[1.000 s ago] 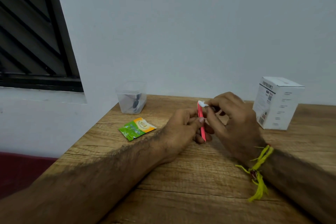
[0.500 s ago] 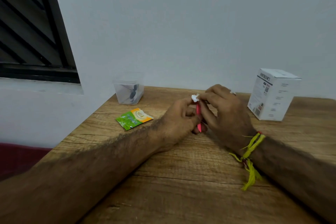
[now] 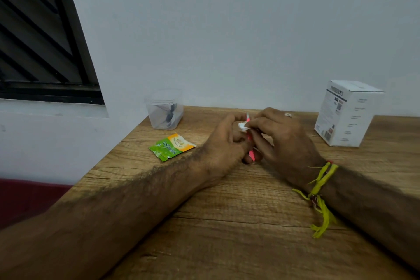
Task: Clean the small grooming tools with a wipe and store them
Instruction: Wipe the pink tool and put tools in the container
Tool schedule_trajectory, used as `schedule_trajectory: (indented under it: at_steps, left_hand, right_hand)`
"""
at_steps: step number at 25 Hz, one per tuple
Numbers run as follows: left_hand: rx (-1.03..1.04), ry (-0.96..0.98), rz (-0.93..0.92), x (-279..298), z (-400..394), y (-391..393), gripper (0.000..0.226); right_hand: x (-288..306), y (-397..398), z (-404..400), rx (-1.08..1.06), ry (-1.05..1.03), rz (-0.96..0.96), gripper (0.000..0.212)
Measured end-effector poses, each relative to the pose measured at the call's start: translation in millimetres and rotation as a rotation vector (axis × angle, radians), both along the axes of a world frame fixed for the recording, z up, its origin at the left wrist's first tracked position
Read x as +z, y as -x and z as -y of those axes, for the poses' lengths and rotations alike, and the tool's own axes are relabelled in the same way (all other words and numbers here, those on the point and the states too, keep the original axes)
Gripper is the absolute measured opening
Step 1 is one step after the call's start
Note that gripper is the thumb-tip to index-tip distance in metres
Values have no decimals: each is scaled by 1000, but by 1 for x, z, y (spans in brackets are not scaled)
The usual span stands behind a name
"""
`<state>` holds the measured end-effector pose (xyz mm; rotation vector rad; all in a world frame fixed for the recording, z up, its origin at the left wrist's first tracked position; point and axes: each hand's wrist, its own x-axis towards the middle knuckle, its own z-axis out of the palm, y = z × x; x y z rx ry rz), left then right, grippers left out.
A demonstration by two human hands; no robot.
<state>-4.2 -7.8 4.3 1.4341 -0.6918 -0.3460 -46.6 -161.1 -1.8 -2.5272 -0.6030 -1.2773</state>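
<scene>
My left hand (image 3: 223,143) grips a thin pink grooming tool (image 3: 251,154) held nearly upright over the wooden table (image 3: 238,223). My right hand (image 3: 281,141) pinches a small white wipe (image 3: 242,126) around the tool's upper part. Most of the tool is hidden by my fingers; only its pink tip and lower end show. At the table's far left corner stands a clear plastic container (image 3: 164,110) with dark grooming tools inside. An opened green and orange wipe sachet (image 3: 171,146) lies flat in front of it.
A white printed cardboard box (image 3: 347,112) stands at the far right of the table, close to the white wall. A dark louvred window (image 3: 38,36) fills the upper left. The table's left edge runs diagonally, with a dark red surface (image 3: 25,198) below it.
The wipe in my right hand has slid down the pink tool from its top end, so the tool's tip now shows above it. Both hands stay together in the same spot.
</scene>
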Motion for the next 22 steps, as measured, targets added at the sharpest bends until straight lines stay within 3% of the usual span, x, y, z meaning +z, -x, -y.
schedule_trajectory:
  at_steps: [12,16,22]
  left_hand:
    - [-5,19,-45,2,-5,-1,45]
    - [-6,24,-124,10,-4,-1,22]
    - [232,63,-103,7,2,-6,18]
  right_hand:
    - [1,1,6,36,25,6,15]
    - [2,-1,12,37,58,-18,16]
    - [2,2,7,65,157,17,19]
